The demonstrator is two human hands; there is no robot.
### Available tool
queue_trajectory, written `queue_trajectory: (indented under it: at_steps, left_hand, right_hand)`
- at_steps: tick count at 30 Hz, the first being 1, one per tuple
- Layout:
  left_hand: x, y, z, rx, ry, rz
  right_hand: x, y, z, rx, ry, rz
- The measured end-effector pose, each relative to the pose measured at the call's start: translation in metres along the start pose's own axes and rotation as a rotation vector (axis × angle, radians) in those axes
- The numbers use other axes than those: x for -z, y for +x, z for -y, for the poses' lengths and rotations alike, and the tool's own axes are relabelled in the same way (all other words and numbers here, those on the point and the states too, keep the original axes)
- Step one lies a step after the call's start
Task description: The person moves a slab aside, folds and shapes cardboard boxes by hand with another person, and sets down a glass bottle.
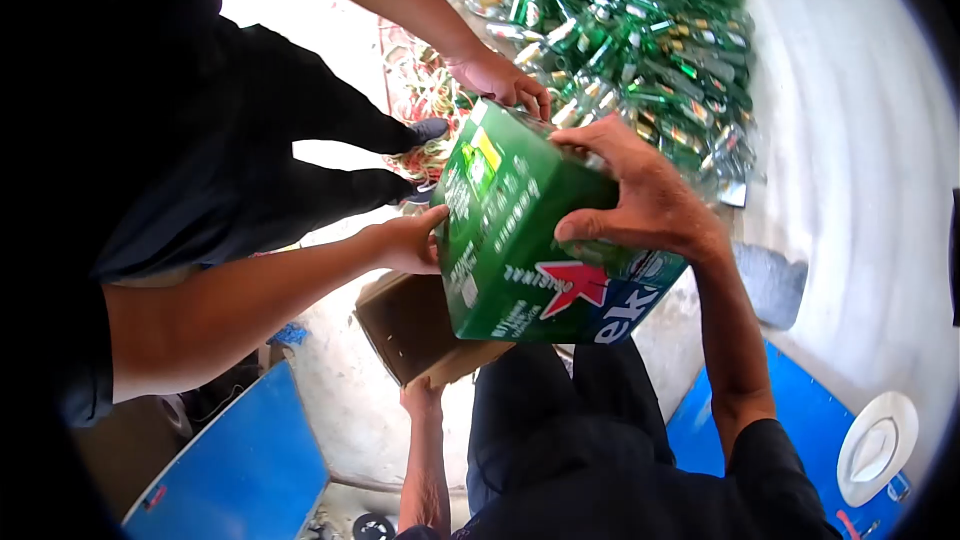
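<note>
Head view, tilted green carton (500,240), red-starred

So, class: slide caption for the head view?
Right hand and another person's hands hold a green carton near heaped bottles.

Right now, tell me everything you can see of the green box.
The green box looks like printed cardboard, with white lettering, a white-edged red star and a blue band. It is tilted, held off the floor. The right hand grips its right side; a co-worker's hands are at its left and far edges. Brown cardboard shows beneath.
</note>
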State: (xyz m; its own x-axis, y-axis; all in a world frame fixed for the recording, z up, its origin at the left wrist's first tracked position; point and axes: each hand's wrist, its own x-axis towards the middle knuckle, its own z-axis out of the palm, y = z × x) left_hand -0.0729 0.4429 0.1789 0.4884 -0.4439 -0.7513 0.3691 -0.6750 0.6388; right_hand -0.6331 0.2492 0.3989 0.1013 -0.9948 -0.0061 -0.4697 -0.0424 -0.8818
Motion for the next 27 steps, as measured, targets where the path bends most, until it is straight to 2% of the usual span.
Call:
queue_trajectory:
  at_steps: [1,4,7,8,9,11,13,20,23,27]
  left_hand:
    - [0.025,0.029,0.022,-0.176,0.270,0.113]
    - [0.013,0.030,0.041,-0.548,0.881,0.368]
    - [-0.032,-0.003,0.044,-0.491,0.914,0.381]
    - [-0.059,-0.024,0.037,-0.185,0.569,0.307]
    - [-0.087,-0.046,0.030,0.059,0.184,0.143]
    - [-0.064,-0.018,0.053,-0.244,0.641,0.279]
    - [-0.099,-0.046,0.043,0.022,0.194,0.147]
    - [-0.147,-0.035,0.068,-0.027,0.262,0.185]
    - [-0.170,-0.024,0.077,-0.118,0.381,0.154]
    - [-0.199,-0.003,0.088,-0.119,0.472,0.239]
  right_hand:
    - [-0.004,-0.012,-0.004,-0.027,-0.019,0.028]
    - [-0.028,-0.042,-0.040,0.025,-0.026,-0.067]
    - [-0.046,-0.070,-0.055,-0.042,-0.090,-0.141]
    - [-0.053,-0.083,-0.062,-0.059,-0.112,-0.172]
    - [-0.059,-0.092,-0.068,-0.061,-0.120,-0.172]
    - [-0.075,-0.105,-0.077,-0.103,-0.169,-0.196]
    - [-0.092,-0.124,-0.084,-0.132,-0.178,-0.221]
    - [-0.147,-0.162,-0.117,-0.155,-0.152,-0.280]
    - [-0.170,-0.170,-0.121,-0.210,-0.189,-0.305]
    - [-0.193,-0.172,-0.138,-0.277,-0.260,-0.321]
